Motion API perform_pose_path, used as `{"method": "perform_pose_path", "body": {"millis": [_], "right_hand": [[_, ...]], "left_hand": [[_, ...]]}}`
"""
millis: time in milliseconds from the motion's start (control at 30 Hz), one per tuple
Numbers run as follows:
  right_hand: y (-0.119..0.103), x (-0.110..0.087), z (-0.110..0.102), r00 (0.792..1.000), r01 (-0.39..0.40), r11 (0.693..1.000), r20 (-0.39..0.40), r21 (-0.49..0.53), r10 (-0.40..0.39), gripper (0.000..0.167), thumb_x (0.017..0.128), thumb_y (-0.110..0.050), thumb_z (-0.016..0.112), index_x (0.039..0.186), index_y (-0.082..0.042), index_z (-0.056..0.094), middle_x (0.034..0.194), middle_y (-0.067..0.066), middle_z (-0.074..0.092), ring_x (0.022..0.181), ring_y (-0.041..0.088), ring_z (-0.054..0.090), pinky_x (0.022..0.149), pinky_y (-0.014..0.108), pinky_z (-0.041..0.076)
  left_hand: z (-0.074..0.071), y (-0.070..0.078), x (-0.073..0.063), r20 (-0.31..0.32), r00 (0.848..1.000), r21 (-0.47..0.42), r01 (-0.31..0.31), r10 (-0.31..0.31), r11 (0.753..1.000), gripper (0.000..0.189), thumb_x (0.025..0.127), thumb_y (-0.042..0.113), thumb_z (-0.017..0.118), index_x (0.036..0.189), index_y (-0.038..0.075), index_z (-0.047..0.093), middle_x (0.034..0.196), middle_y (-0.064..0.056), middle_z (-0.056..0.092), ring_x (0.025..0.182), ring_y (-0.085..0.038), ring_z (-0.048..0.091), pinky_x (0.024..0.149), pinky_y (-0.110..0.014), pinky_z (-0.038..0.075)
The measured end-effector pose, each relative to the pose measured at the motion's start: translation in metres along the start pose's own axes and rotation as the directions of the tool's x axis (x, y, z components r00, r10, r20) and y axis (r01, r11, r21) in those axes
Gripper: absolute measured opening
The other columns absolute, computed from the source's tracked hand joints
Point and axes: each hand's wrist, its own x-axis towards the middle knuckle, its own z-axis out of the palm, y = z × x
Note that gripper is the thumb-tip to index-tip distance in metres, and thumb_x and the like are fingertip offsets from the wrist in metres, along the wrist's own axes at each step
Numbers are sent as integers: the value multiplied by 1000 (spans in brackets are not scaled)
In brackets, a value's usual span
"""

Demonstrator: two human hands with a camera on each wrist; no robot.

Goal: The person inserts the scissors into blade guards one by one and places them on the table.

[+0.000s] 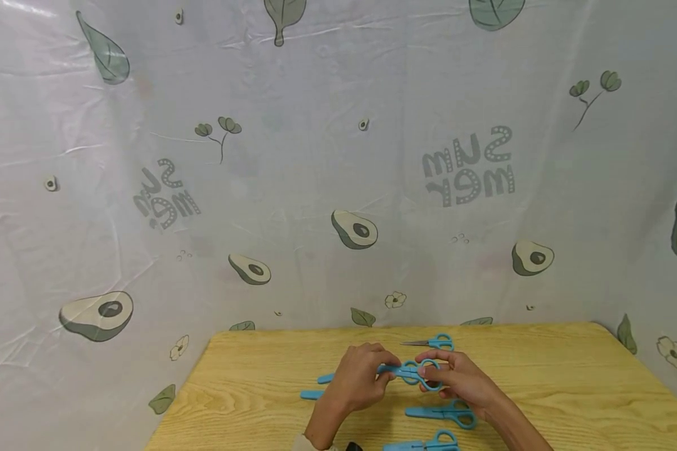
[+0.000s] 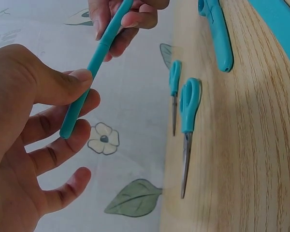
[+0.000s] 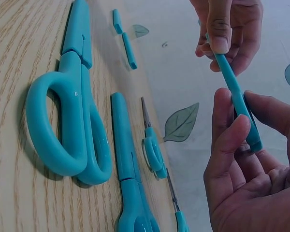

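Observation:
Both hands hold one pair of light-blue scissors (image 1: 410, 372) above the table, its blades under a blue sheath. My left hand (image 1: 361, 374) pinches the sheath end between thumb and fingers; in the left wrist view the other fingers of that hand spread away from it. At the handle loops, my right hand (image 1: 462, 378) grips with thumb and fingers. Seen edge-on in the right wrist view, the scissors (image 3: 233, 84) look like a thin blue bar between the two hands. Below the right hand lies a pair of sheathed scissors (image 1: 441, 413).
Bigger sheathed scissors (image 1: 423, 443) lie at the table's near edge. Two loose sheaths (image 1: 325, 378) are left of the left hand. Bare-bladed scissors (image 1: 429, 342) lie farther back, and the left wrist view shows another bare pair (image 2: 174, 92). A printed curtain (image 1: 316, 156) hangs behind the wooden table (image 1: 248, 376).

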Motion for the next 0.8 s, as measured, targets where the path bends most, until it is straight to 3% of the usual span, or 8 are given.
{"method": "perform_pose_path", "body": {"millis": [300, 567, 800], "right_hand": [[2, 0, 1, 1000, 18, 1000, 22, 4, -18, 41, 111, -25, 63, 143, 0, 58, 93, -4, 80, 90, 15, 75, 65, 22, 53], [1, -9, 7, 999, 35, 999, 39, 7, -35, 41, 111, -23, 63, 144, 1, 57, 97, -1, 80, 92, 16, 75, 68, 23, 54], [1, -16, 13, 999, 41, 999, 14, -9, -41, 50, 110, -24, 64, 149, 6, 52, 100, 0, 80, 96, 18, 76, 70, 24, 57]], "left_hand": [[1, -2, -1, -16, 1000, -7, -11, 11, 1000, 14, 100, 19, 78, 113, 23, 83, 107, 7, 78, 95, -8, 72, 83, -25, 57], [0, -2, -8, 1, 1000, -18, -4, 4, 1000, 14, 100, 21, 78, 113, 24, 83, 108, 8, 78, 96, -7, 71, 85, -28, 57], [-1, -4, -14, 11, 1000, -45, -26, 27, 999, 15, 101, 20, 77, 115, 21, 83, 108, 7, 78, 93, -6, 71, 83, -22, 57]]}}
